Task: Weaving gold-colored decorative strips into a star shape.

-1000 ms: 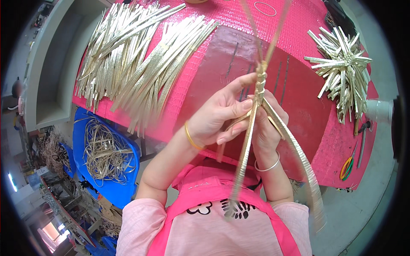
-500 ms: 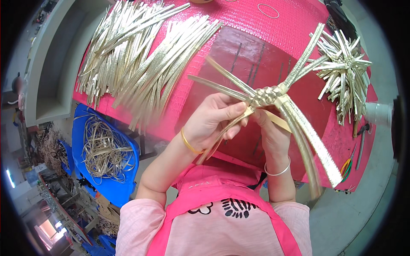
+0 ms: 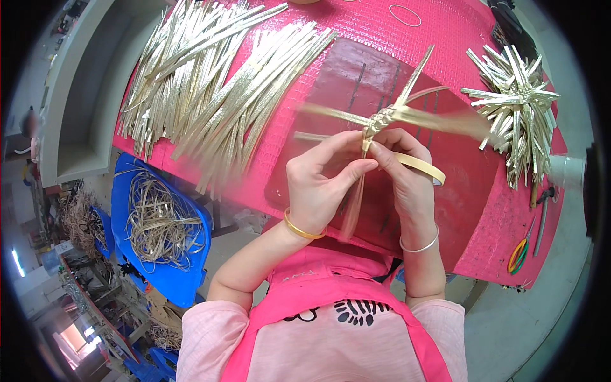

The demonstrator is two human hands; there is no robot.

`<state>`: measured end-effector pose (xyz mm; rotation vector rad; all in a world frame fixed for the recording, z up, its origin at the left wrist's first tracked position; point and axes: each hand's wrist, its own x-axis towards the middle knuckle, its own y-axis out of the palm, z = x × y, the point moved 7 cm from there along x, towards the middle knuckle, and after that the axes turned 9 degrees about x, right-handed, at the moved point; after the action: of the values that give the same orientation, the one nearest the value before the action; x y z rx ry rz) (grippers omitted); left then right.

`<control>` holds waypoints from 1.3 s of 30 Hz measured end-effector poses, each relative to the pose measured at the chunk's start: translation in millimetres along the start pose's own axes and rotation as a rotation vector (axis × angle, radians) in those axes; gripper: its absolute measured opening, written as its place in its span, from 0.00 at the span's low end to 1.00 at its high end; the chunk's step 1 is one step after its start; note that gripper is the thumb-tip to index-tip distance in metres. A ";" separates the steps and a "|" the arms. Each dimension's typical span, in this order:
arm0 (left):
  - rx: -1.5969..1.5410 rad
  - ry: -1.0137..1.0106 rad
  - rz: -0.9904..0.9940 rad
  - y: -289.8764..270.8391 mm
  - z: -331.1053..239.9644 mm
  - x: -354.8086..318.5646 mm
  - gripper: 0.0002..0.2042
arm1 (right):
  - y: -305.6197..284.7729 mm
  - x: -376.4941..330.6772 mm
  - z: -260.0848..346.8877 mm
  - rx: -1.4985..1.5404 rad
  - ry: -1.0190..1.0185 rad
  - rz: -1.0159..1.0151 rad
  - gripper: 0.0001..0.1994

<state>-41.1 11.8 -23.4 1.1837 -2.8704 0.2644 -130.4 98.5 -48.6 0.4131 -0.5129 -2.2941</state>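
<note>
A short braided piece of gold strips [image 3: 382, 119], with loose strip ends spreading out from it, is held up over the dark red mat [image 3: 458, 210]. My left hand [image 3: 321, 181] has its fingers at the braid's near end, and its thumb is bent toward them. My right hand [image 3: 407, 175] is closed on the same end, thumb pressed near a band of pale tape. A narrow roll of cream tape [image 3: 423, 167] hangs at my right hand, partly hidden by its fingers. Several strip ends are blurred by motion.
Bundles of gold strips [image 3: 261, 89] lie on the pink table cover at left. A heap of braided gold pieces [image 3: 520, 95] lies at the far right. Scissors [image 3: 519, 256] rest near the right edge. A blue bin [image 3: 191, 280] of strip scraps stands below the table's left side.
The braided piece has turned and shifted left, its end now between both hands. My left fingers have moved up to that end. The tape roll now shows beside my right hand.
</note>
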 end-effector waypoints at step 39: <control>0.757 0.703 0.179 -14.7 -72.2 22.7 0.04 | -13.0 15.6 27.0 -0.346 -0.068 0.017 0.08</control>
<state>-49.8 -2.2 51.9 0.6405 -2.2522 1.5151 -160.4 102.1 -33.4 0.1599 -0.1443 -2.3282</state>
